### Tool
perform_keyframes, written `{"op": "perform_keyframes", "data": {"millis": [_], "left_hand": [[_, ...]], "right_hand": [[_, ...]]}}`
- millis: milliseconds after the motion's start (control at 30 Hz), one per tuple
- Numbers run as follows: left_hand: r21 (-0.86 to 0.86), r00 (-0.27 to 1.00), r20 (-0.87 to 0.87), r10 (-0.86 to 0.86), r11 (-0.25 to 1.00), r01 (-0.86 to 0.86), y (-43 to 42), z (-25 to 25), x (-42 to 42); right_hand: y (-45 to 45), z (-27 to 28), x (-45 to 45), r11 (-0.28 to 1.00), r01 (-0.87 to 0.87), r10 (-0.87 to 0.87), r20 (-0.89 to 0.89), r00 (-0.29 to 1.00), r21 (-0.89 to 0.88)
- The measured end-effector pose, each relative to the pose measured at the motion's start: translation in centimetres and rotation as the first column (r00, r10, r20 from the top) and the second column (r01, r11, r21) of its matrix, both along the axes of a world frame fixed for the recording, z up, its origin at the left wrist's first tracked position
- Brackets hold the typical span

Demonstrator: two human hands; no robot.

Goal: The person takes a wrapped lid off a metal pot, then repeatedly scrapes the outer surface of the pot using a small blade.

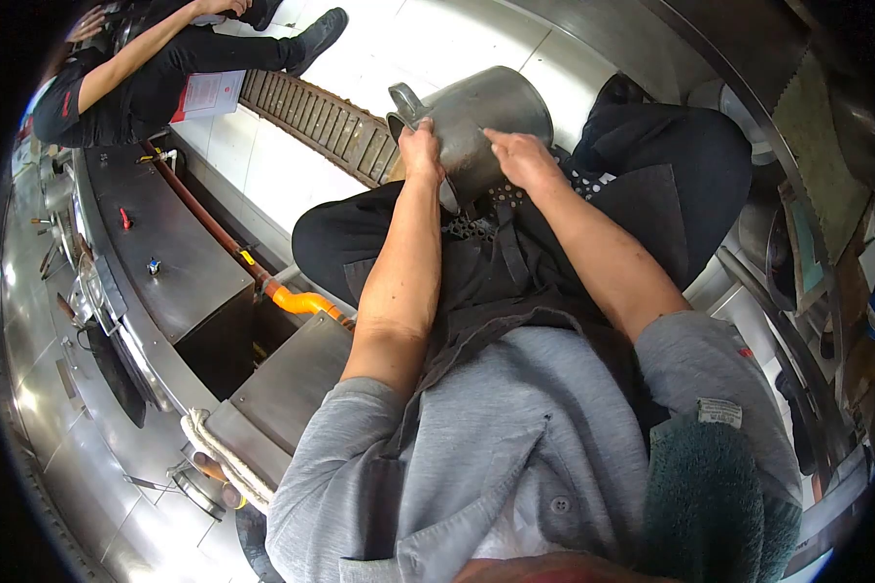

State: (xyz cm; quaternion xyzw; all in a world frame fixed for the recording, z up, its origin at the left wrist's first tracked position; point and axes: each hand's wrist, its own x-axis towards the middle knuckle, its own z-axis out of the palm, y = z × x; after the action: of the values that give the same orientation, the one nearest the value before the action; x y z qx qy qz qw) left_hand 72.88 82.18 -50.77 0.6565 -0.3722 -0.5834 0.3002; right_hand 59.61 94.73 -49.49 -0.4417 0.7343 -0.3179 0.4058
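Observation:
A large dull metal pot (486,121) lies tilted on its side between the person's knees, its open end and a loop handle to the left. My left hand (420,153) grips the pot near its rim, just below the handle. Against the pot's outer side is my right hand (525,160), its index finger pointing at the metal and the other fingers curled. A tiny dark tip shows at that fingertip; what it belongs to is too small to tell. Under the pot, a perforated metal piece (472,228) is partly hidden by the pot and the apron.
A slatted floor drain (316,126) runs across white tiles. Another person (165,68) sits at upper left, near a red-and-white paper (209,94). Steel cabinets (165,262) and an orange pipe (301,301) stand at left; a steel counter edge and shelves at right.

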Motion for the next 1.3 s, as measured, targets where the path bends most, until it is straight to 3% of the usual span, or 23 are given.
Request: {"op": "perform_keyframes", "data": {"millis": [100,133,233,267,367,500,600,667,833,900,933,1100,1167,1300], "left_hand": [[0.025,0.999,0.004,0.042,0.999,-0.042,0.5,1.2,-0.6],[0.027,0.999,0.001,0.040,0.999,-0.040,0.4,0.9,-0.7],[0.004,0.999,-0.031,0.040,0.999,-0.040,0.5,1.0,-0.5],[0.010,0.999,-0.020,0.028,1.000,-0.028,0.5,1.0,-0.6],[-0.001,1.000,0.014,0.009,1.000,-0.009,0.4,0.8,-0.2],[0.021,0.997,-0.059,0.043,0.999,-0.042,0.0,0.3,-0.3],[0.037,0.996,-0.061,0.065,0.997,-0.063,0.0,0.7,-0.4],[0.032,0.998,-0.042,0.038,0.999,-0.037,-0.2,0.8,-0.2],[0.056,0.998,-0.030,0.054,0.997,-0.052,-0.7,1.6,-0.7],[0.058,0.992,-0.023,0.121,0.991,-0.119,-0.8,1.8,-0.8],[0.060,0.995,-0.044,0.089,0.994,-0.086,-1.2,1.2,-0.3],[0.078,0.995,-0.063,0.075,0.994,-0.070,-1.6,0.6,0.0],[0.084,0.992,-0.067,0.106,0.991,-0.100,-1.3,1.3,-0.3],[0.057,0.997,-0.045,0.070,0.996,-0.067,-1.6,0.7,0.3]], "right_hand": [[-0.1,0.6,0.3,0.992,-0.125,0.127,-0.062,0.990,0.021],[0.2,0.2,0.8,0.988,-0.145,0.143,-0.045,0.989,-0.043],[0.2,0.1,0.5,0.986,-0.141,0.137,-0.046,0.990,-0.093],[0.0,0.2,0.0,0.996,-0.079,0.079,0.015,0.997,0.027],[0.1,-0.4,-0.6,0.998,-0.006,0.009,-0.039,0.999,0.070],[0.7,0.6,1.2,0.989,-0.143,0.143,0.002,0.990,-0.039],[0.5,0.0,0.2,0.990,-0.126,0.127,0.009,0.992,-0.057],[0.4,-0.5,-0.6,0.996,0.017,-0.019,0.027,0.999,0.084],[0.6,-0.3,0.1,0.992,-0.086,0.091,-0.052,0.995,0.092],[0.7,-0.7,0.4,0.996,-0.080,0.080,-0.006,0.997,-0.038],[0.6,-0.5,0.1,0.996,-0.049,0.051,-0.018,0.999,0.075],[0.3,-0.7,-0.1,0.996,-0.052,0.055,-0.035,0.998,0.068],[0.7,-1.1,0.5,0.997,-0.067,0.067,-0.023,0.998,-0.031],[0.0,-0.2,-0.7,0.997,-0.017,0.017,-0.002,1.000,0.080]]}}
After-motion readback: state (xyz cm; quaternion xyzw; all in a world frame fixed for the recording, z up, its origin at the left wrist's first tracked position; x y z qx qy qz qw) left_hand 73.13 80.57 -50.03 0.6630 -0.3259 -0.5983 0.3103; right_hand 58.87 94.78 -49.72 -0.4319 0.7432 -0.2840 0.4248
